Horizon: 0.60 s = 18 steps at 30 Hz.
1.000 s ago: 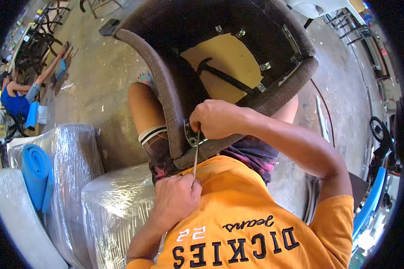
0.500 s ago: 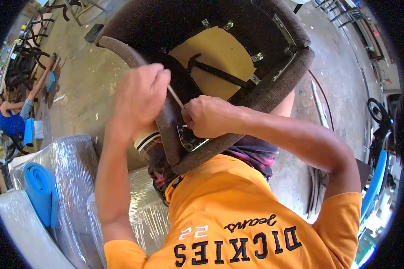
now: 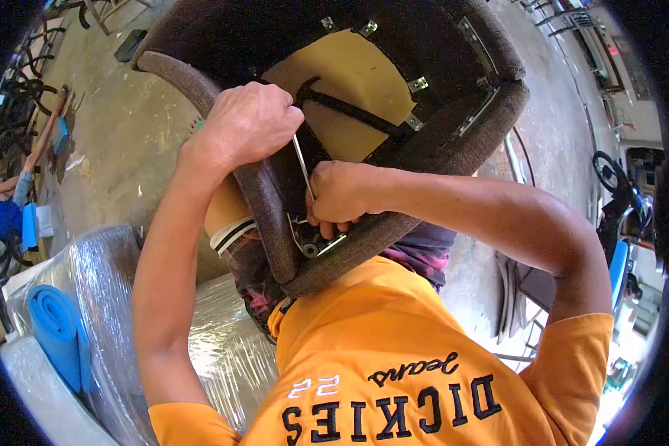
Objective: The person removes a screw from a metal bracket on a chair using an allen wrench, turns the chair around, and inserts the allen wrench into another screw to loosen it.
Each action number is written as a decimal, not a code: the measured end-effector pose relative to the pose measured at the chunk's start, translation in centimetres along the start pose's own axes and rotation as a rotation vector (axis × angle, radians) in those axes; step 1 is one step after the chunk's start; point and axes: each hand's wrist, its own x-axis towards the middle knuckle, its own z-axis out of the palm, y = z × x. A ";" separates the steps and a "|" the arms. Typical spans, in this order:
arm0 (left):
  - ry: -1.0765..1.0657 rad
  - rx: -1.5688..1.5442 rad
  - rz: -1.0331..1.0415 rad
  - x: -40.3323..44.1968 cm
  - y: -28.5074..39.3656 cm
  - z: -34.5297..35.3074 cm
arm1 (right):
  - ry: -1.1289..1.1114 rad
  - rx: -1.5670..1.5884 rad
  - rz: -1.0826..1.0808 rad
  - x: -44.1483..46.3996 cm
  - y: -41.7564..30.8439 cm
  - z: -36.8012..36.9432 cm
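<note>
My left hand point(image 3: 254, 123) is closed in a fist round the top of a hand tool with a thin, straight metal shaft point(image 3: 301, 160); its handle is hidden. Lower down, my right hand point(image 3: 342, 195) has its fingers closed at the shaft's lower end, whose tip I cannot see. Those fingers are beside a metal bracket point(image 3: 310, 249) in the near corner of a brown upholstered chair frame point(image 3: 453, 160). The frame lies tipped over my lap with its inside facing me. A black hammer-shaped thing point(image 3: 349, 111) lies inside, across a tan panel point(image 3: 360, 67).
Plastic-wrapped pieces point(image 3: 104, 275) and a rolled blue foam sheet point(image 3: 52, 320) stand at the left. Another person point(image 3: 4, 212) sits at the far left. Several metal brackets point(image 3: 418, 84) line the frame. Grey flat pieces point(image 3: 509, 293) lie on the floor at right.
My left hand, blurred before, has moved slightly right and up, with the shaft now steeper. My right hand has stayed at the corner bracket. The view has shifted a little.
</note>
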 end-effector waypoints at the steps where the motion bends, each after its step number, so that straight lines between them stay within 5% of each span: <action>1: 0.001 -0.004 0.002 0.1 -0.1 0.1 | -0.001 -0.008 0.012 0.2 0.1 0.0; 18: 0.023 -0.005 0.025 0.9 -1.0 1.5 | -0.040 0.165 0.114 0.6 -0.1 0.3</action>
